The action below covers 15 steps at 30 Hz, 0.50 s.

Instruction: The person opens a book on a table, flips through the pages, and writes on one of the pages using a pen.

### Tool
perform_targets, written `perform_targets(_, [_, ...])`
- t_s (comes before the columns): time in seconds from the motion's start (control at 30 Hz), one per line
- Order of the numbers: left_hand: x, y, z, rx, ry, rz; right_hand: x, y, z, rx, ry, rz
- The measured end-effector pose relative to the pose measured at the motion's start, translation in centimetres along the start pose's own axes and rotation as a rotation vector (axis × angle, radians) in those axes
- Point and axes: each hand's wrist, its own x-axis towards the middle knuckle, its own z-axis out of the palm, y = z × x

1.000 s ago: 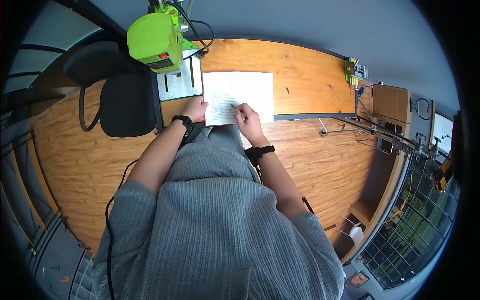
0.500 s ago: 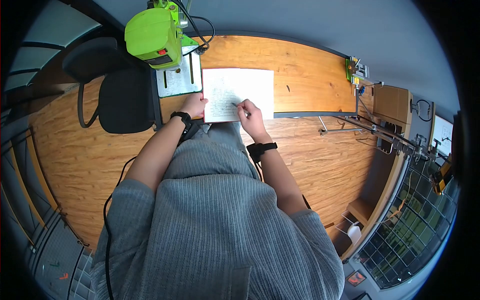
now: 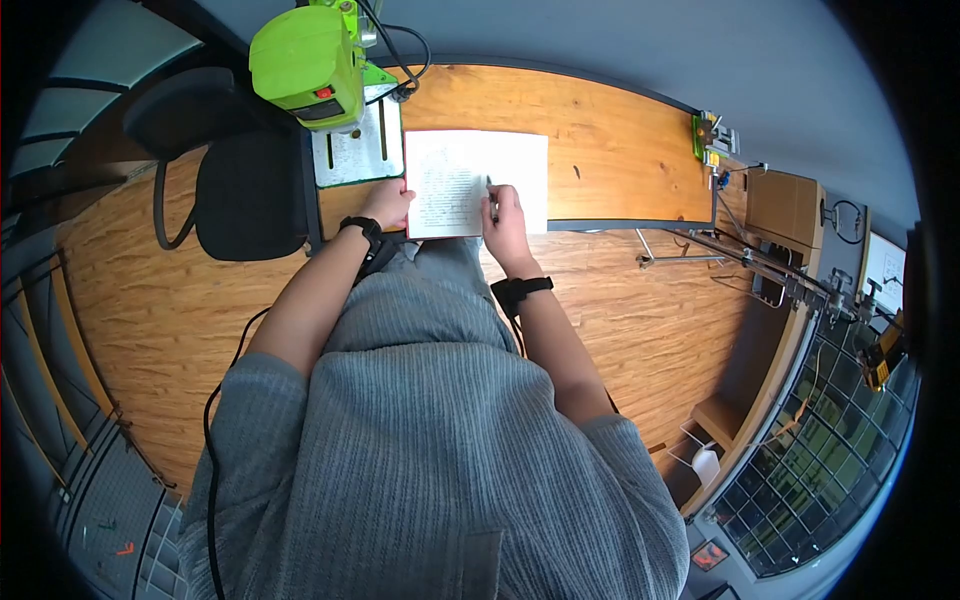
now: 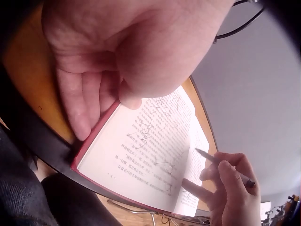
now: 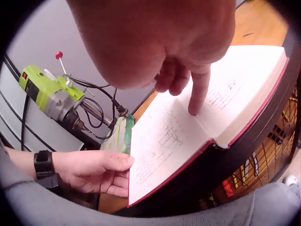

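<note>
An open book (image 3: 520, 165) with a red cover lies on the wooden table. Its left page carries printed text with handwritten strokes and underlines over it. My left hand (image 3: 388, 203) grips the book's left edge; in the left wrist view the thumb (image 4: 130, 100) lies on the page while the fingers are along the red cover. My right hand (image 3: 506, 225) holds a dark pen (image 4: 206, 156) near the middle fold, tip pointing away from my body. In the right wrist view one finger (image 5: 199, 94) extends down to the page beside the fold, and the pen is mostly hidden.
A green drill press (image 3: 308, 65) with a slotted metal base (image 3: 345, 160) stands just left of the book. Black cables (image 3: 410, 45) hang beside it. A small vise-like device (image 3: 712, 140) is at the table's right end. A black chair (image 3: 250, 195) stands at left.
My right hand has shifted from the left page's text toward the middle fold, and the pen now points more forward. My left hand keeps its grip. The head view has tilted slightly.
</note>
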Motion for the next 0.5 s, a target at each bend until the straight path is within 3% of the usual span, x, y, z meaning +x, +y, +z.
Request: perform_targets(0.5, [-0.9,0.6,0.1,0.020,0.003,0.018,-2.1,-1.6,-0.8,0.140,-0.142,-0.040])
